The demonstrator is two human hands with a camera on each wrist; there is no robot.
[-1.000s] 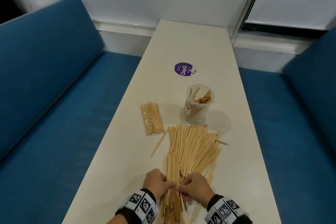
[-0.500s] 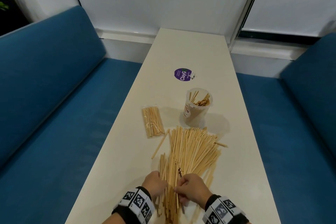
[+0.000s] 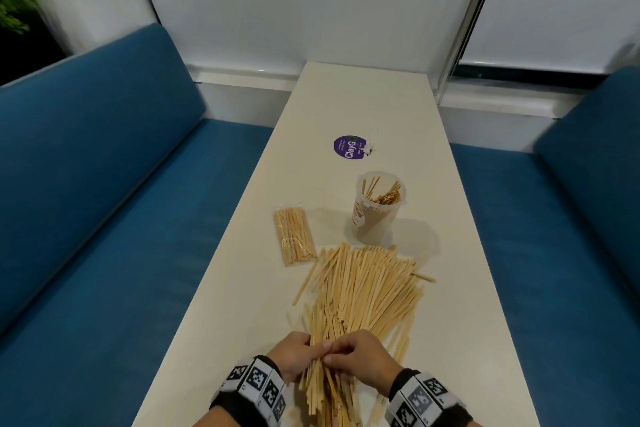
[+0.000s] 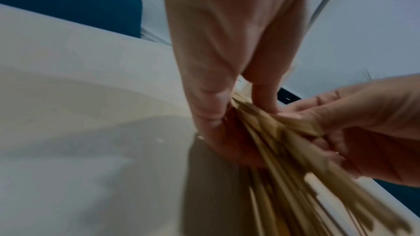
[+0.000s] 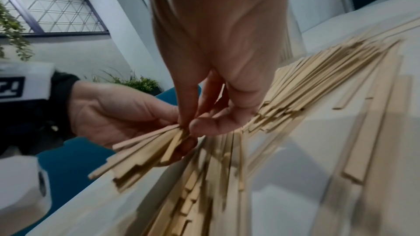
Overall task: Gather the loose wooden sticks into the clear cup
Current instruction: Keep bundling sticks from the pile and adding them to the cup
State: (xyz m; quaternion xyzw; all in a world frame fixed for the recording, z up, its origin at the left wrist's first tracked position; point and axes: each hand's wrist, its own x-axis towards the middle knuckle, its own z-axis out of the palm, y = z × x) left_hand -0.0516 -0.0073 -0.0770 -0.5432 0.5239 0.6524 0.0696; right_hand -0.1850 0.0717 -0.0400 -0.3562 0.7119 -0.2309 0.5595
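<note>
A big fan of loose wooden sticks [image 3: 363,291] lies on the white table [image 3: 460,305], spreading toward the clear cup [image 3: 378,208], which stands upright with several sticks inside. My left hand [image 3: 294,355] grips a bundle of sticks [image 4: 272,132] at the near end of the pile, thumb on top. My right hand [image 3: 360,359] pinches the same bundle [image 5: 159,143] between thumb and fingertips, touching the left hand. The lower ends of the sticks stick out toward me under both hands.
A sealed packet of sticks [image 3: 294,236] lies left of the cup. A purple round sticker [image 3: 350,147] is farther back on the table. Blue bench seats [image 3: 104,236] flank the narrow table on both sides; the wall closes its far end.
Both hands have drawn closer together over the near end of the pile, squeezing the sticks into a tighter bundle. The head view has tilted down slightly.
</note>
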